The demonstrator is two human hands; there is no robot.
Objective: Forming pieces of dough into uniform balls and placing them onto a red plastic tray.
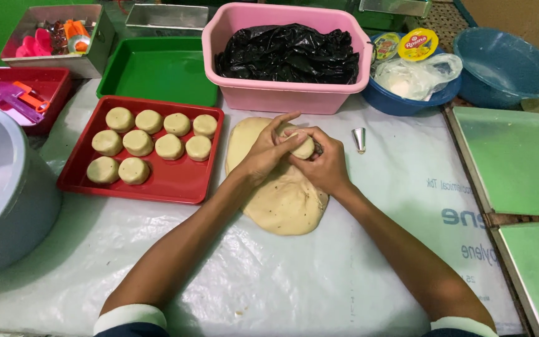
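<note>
head view: one camera, looking down on the work sheet (319, 274).
left hand (263, 153): fingers curled over the dough ball (303, 148), coming at it from 9 o'clock; closed on it.
right hand (327, 167): cups the same ball from 5 o'clock, thumb across its top; closed on it too.
dough ball: one, pale, roughly round with no clear long axis, pressed between both palms just above the dough slab (282, 193), near the slab's 1 o'clock edge.
key relation: the ball sits right between the hands, both touching it; neither hand is plainly nearer.
dough slab: one flat oval, long axis running 12 to 6 o'clock, under the wrists.
red tray (176, 181): at 9 o'clock of the hands, holding ten shaped pucks (138, 142) in three rows: four, four, two.
metal cone (359, 139): one, on the sheet at 3 o'clock of the ball, near but apart.
pink tub (282, 93): at 12 o'clock, black bag (288, 53) inside.
green tray (157, 72): at 11 o'clock, nothing in it.
</note>
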